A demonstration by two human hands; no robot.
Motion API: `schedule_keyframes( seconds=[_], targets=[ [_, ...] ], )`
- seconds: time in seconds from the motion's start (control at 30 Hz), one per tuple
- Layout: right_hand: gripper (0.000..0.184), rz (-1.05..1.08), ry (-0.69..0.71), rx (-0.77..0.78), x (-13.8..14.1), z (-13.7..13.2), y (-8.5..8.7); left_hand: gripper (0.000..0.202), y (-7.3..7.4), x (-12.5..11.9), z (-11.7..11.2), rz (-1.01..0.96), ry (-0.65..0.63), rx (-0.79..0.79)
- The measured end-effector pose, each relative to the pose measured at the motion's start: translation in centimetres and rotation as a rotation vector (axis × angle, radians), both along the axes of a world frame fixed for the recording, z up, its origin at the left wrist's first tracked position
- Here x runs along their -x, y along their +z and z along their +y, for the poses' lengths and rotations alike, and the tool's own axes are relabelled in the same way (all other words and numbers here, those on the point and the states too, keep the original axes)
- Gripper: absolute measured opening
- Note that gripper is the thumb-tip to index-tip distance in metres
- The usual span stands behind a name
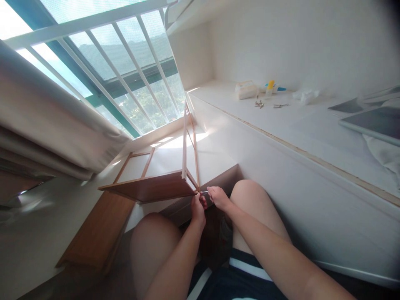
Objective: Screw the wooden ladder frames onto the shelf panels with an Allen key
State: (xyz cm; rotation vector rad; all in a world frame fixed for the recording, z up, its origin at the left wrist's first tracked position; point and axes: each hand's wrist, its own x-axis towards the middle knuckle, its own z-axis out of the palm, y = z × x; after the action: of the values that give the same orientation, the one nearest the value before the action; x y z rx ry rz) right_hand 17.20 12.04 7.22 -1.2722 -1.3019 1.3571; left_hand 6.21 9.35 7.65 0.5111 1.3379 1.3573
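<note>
A brown wooden furniture frame (156,186) with a flat panel and slim legs stands between my knees and the window. My left hand (198,206) is closed at its near right corner, the fingers curled under the joint. Just to the right, my right hand (218,197) pinches a thin metal tool (204,192), like a hex key or slim screwdriver. Its tip points left and meets the frame's corner. The exact kind of tool and the fastener at the tip are too small to make out.
Wooden boards (96,233) lie at the left. On the white ledge (265,121) at the right are several screws (259,104), a white pack (246,90), a yellow-capped tube (270,86), crumpled plastic (306,96) and a dark tablet-like slab (375,121). A curtain (56,112) hangs by the railed window.
</note>
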Motion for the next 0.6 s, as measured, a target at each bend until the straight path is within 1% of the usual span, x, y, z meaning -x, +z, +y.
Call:
schedule_keyframes(
  seconds=[0.23, 0.37, 0.43, 0.5, 0.6],
  targets=[
    [0.044, -0.048, 0.022, -0.009, 0.0, 0.4, 0.3, 0.031, 0.2, -0.1, -0.1, 0.013, -0.002, 0.009],
    [0.042, -0.096, -0.057, -0.068, -0.6, 0.7, 0.1, 0.033, 0.2, 0.4, 0.1, 0.018, 0.038, 0.037],
    [0.043, -0.097, -0.094, -0.083, -0.8, 0.8, 0.1, 0.035, 0.4, 0.8, 0.3, 0.034, 0.043, 0.06],
    [0.045, -0.083, -0.11, -0.086, -0.9, 0.8, 0.2, 0.037, 0.6, 1.2, 0.3, 0.068, 0.016, 0.094],
    [0.046, -0.05, -0.12, -0.106, -0.8, 0.4, 0.8, 0.047, 1.1, 1.5, 0.1, 0.141, -0.093, 0.174]
  ],
)
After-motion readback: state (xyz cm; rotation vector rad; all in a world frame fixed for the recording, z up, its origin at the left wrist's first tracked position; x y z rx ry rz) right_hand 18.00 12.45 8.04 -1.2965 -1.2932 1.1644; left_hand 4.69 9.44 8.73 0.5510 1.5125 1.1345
